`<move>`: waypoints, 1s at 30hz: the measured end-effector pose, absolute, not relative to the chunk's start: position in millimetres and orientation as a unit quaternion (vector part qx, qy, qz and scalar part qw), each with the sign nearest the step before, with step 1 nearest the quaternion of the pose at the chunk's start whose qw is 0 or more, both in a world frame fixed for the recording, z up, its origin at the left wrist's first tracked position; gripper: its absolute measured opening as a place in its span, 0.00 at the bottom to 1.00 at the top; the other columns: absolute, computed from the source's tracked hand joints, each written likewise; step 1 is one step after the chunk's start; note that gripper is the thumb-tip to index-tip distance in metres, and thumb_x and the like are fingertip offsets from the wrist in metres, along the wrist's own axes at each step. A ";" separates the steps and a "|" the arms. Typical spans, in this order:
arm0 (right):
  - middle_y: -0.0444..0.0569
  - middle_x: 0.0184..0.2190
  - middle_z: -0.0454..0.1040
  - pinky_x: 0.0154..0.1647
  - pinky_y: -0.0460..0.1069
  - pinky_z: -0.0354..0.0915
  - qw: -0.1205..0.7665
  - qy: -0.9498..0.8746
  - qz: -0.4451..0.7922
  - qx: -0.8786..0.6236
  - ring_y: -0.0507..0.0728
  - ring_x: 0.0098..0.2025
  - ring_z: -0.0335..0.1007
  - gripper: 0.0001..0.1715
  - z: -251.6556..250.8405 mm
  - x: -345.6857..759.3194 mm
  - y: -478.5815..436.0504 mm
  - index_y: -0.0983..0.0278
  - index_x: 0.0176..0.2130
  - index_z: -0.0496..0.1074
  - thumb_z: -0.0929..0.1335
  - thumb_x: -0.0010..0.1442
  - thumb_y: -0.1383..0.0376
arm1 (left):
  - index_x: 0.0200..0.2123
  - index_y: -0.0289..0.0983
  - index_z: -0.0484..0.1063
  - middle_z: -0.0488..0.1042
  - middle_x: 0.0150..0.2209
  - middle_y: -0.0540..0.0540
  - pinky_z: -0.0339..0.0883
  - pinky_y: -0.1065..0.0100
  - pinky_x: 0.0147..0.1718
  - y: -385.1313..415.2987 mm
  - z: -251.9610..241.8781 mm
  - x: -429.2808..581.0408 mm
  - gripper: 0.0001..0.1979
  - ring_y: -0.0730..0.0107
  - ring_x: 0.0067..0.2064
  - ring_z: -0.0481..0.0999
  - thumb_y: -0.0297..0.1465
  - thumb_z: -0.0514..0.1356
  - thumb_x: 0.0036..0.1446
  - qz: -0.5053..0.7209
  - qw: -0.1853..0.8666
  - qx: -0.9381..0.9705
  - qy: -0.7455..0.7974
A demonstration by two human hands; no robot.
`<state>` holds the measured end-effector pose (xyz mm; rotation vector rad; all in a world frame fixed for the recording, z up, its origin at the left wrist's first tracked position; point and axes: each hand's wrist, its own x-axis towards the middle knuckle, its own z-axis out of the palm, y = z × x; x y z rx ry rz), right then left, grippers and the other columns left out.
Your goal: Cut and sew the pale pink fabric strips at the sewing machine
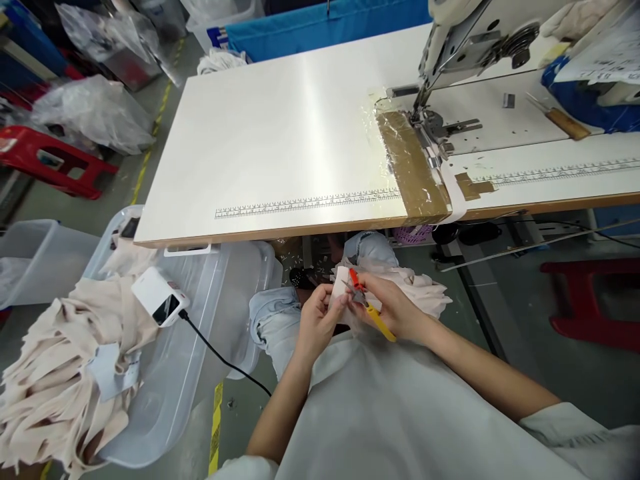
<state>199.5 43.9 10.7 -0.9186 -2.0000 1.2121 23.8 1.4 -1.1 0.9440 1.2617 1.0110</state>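
Note:
My left hand (317, 319) is closed on a small piece of pale pink fabric (341, 283), held over my lap below the table edge. My right hand (395, 308) grips a pair of thread snips (367, 305) with an orange tip and yellow handle, the blades touching the fabric's edge. More of the same pale fabric (425, 293) is bunched on my lap to the right of my hands.
A white sewing table (280, 140) with a printed ruler lies ahead, and a sewing machine (465, 47) stands at its right. A clear plastic bin (200, 360) at my left holds a pile of pink fabric pieces (55, 387) and a white device (160, 297) on a cable. Red stools stand at both sides.

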 end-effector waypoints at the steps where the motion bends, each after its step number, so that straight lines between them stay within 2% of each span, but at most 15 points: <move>1: 0.47 0.33 0.68 0.33 0.48 0.58 0.305 -0.761 0.454 -0.350 0.55 0.33 0.63 0.13 11.2 198.6 43.0 0.62 0.37 0.60 0.63 0.68 0.56 | 0.33 0.37 0.72 0.71 0.26 0.49 0.61 0.71 0.28 4.1 -0.3 23.9 0.21 0.71 0.27 0.67 0.51 0.64 0.55 0.430 0.585 0.414 0.548; 3: 0.48 0.33 0.68 0.33 0.48 0.58 0.299 -0.754 0.453 -0.371 0.55 0.32 0.63 0.14 11.5 200.5 42.0 0.62 0.37 0.60 0.62 0.68 0.55 | 0.30 0.37 0.71 0.67 0.22 0.52 0.57 0.72 0.25 6.5 1.4 22.0 0.22 0.74 0.24 0.62 0.52 0.64 0.54 0.428 0.578 0.413 0.558; 6: 0.46 0.31 0.67 0.31 0.48 0.58 0.264 -0.740 0.483 -0.387 0.54 0.31 0.62 0.19 10.3 215.3 45.5 0.62 0.37 0.61 0.64 0.68 0.50 | 0.32 0.37 0.71 0.71 0.25 0.51 0.59 0.72 0.26 4.6 3.9 16.0 0.23 0.74 0.25 0.65 0.52 0.65 0.53 0.438 0.610 0.374 0.543; 11: 0.43 0.26 0.59 0.26 0.47 0.52 0.043 -0.757 0.573 -0.310 0.53 0.27 0.54 0.29 6.2 250.8 61.5 0.62 0.31 0.58 0.60 0.68 0.41 | 0.33 0.36 0.73 0.73 0.28 0.50 0.61 0.74 0.27 0.2 3.5 8.4 0.22 0.75 0.27 0.67 0.49 0.68 0.51 0.439 0.656 0.328 0.520; 14: 0.42 0.26 0.55 0.26 0.47 0.51 -0.029 -0.750 0.592 -0.294 0.52 0.27 0.51 0.31 5.9 257.1 69.3 0.62 0.29 0.55 0.59 0.67 0.40 | 0.32 0.36 0.73 0.73 0.27 0.50 0.61 0.74 0.26 -0.5 -0.1 8.1 0.22 0.75 0.27 0.67 0.49 0.70 0.49 0.439 0.668 0.303 0.519; 24: 0.42 0.24 0.57 0.24 0.46 0.48 -0.099 -0.762 0.571 -0.288 0.52 0.26 0.52 0.35 8.5 240.0 82.7 0.63 0.27 0.56 0.58 0.63 0.35 | 0.28 0.34 0.71 0.71 0.23 0.51 0.60 0.74 0.24 1.5 1.4 8.8 0.26 0.77 0.24 0.65 0.52 0.71 0.45 0.419 0.669 0.284 0.544; 30: 0.44 0.23 0.60 0.26 0.48 0.47 -0.104 -0.809 0.480 -0.322 0.55 0.26 0.57 0.35 13.3 240.4 78.6 0.63 0.28 0.57 0.56 0.63 0.35 | 0.28 0.34 0.71 0.71 0.23 0.51 0.61 0.74 0.24 1.9 -0.8 11.3 0.26 0.77 0.24 0.65 0.52 0.71 0.43 0.425 0.666 0.268 0.551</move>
